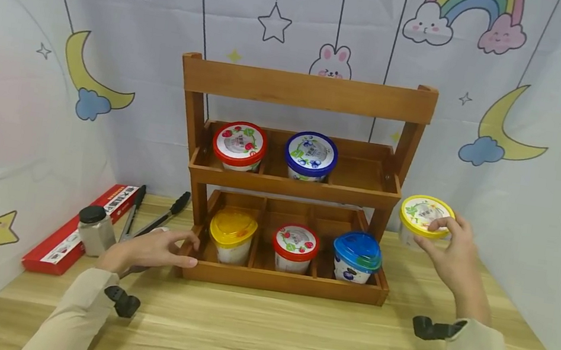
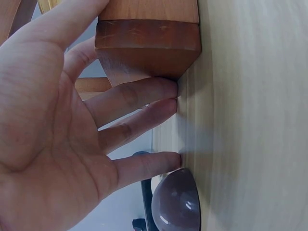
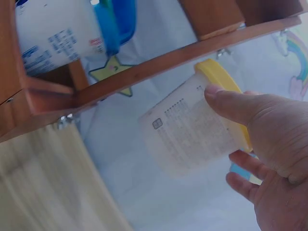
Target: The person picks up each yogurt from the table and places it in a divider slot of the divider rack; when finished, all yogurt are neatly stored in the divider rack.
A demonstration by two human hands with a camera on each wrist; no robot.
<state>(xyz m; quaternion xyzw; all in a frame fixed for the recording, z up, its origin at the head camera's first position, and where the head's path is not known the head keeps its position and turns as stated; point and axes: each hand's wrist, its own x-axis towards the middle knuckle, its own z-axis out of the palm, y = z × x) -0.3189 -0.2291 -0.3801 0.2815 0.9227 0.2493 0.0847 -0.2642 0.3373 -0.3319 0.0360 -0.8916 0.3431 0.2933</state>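
In my right hand (image 1: 453, 262) is a white tub with a yellow lid (image 1: 425, 216), tilted and clear of the table, right of the wooden two-tier rack (image 1: 295, 186). Thumb and fingers pinch it near the lid; the right wrist view shows printing on its side (image 3: 187, 125). My left hand (image 1: 157, 250) touches the lower left front corner of the rack. Its fingers are spread and fairly straight, with the thumb by the front board. The upper tier holds a red-lidded tub (image 1: 239, 144) and a blue-lidded tub (image 1: 311, 154); the upper right compartment is bare.
On the lower tier stand a yellow-lidded cup (image 1: 232, 235), a red-lidded tub (image 1: 295, 247) and a blue-lidded cup (image 1: 357, 256). Left of the rack are a black-capped jar (image 1: 96, 230), a red box (image 1: 54, 254) and black-ended utensils (image 1: 179, 203). A patterned cloth (image 1: 300, 34) hangs behind.
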